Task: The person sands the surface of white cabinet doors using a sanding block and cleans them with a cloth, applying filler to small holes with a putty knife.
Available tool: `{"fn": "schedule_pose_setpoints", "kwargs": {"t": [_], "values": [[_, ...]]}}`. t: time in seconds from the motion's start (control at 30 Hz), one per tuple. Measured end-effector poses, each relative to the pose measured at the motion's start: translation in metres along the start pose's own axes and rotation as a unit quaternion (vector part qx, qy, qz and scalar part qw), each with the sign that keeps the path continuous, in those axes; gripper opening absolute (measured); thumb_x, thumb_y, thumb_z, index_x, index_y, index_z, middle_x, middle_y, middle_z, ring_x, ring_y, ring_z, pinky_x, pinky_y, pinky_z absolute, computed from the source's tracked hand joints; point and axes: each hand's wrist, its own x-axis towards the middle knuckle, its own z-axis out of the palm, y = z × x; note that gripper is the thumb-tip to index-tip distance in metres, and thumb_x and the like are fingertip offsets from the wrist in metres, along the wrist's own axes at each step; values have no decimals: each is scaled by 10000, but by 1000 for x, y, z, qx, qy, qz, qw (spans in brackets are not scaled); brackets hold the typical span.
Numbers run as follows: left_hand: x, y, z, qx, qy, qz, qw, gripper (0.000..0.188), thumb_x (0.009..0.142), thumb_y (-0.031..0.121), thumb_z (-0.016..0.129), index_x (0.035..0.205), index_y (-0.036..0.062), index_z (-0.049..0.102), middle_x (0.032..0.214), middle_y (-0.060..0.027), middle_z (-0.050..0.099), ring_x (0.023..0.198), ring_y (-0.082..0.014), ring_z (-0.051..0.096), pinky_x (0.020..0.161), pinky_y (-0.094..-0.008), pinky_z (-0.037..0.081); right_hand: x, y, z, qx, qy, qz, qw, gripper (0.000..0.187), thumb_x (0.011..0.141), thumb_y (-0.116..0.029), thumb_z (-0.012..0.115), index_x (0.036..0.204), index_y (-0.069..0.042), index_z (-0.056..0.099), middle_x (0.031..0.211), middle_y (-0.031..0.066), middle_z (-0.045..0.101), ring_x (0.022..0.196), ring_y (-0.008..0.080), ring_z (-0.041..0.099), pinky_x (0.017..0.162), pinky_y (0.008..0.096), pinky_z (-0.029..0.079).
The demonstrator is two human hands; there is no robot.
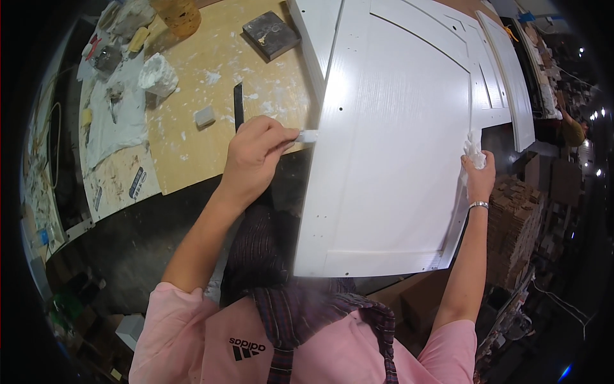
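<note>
A white panelled board [390, 141] with grooved trim and small holes lies in front of me, its near end over the table edge. At its left edge, my left hand [256, 153] is closed in a pinch on a small flat whitish piece [308, 136], which meets the board's side; its exact kind is unclear. A dark flat strip [238, 105] shows just beyond that hand; whether it is held or lies on the table I cannot tell. On the board's right edge, my right hand [480, 176] grips a crumpled white cloth [474, 152], pressed against the edge.
Left is a paint-spotted wooden tabletop [185, 137] with a small pale block [204, 117], a white-crusted cup [158, 75], a dark square block [271, 36] and an amber container [177, 16]. More white panels [505, 70] lie beyond. Stacked cardboard [515, 221] stands at right.
</note>
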Motion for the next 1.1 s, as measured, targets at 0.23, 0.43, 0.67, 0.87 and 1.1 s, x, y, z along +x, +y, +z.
{"fn": "schedule_pose_setpoints", "kwargs": {"t": [0.23,0.43,0.67,0.87,1.1], "values": [[7,1,-4,10,-2,8,1000,208,825,-101,668,999,1,718,873,-99,628,785,-213,623,679,-280,487,2,4,2,20,1,-3,1000,523,769,-308,807,1163,-50,579,1037,135,698,920,272,659,817,391,509],[5,-1,-2,14,18,-26,999,207,811,-92,681,994,-2,712,871,-94,632,788,-207,619,682,-280,485,3,6,4,27,-8,-1,1000,528,767,-315,804,1168,-54,582,1052,137,694,931,277,658,818,390,509],[-19,4,3,-72,18,-83,994,197,794,-75,702,975,2,714,841,-103,623,759,-230,608,674,-298,480,2,2,2,-4,-3,-4,1000,525,769,-325,798,1163,-51,585,1051,136,694,931,279,657,825,395,507],[-33,5,4,-119,-14,-70,990,201,815,-123,658,985,-25,700,883,-75,631,789,-164,603,691,-250,467,2,5,3,8,1,0,1000,531,765,-320,800,1162,-43,583,1052,140,693,933,281,657,827,395,507],[-37,4,4,-107,-6,-51,993,202,814,-113,675,989,-17,706,888,-71,626,779,-165,601,675,-250,470,3,6,2,7,-4,2,1000,529,767,-315,796,1165,-40,583,1055,146,690,939,281,656,828,388,508]]}}
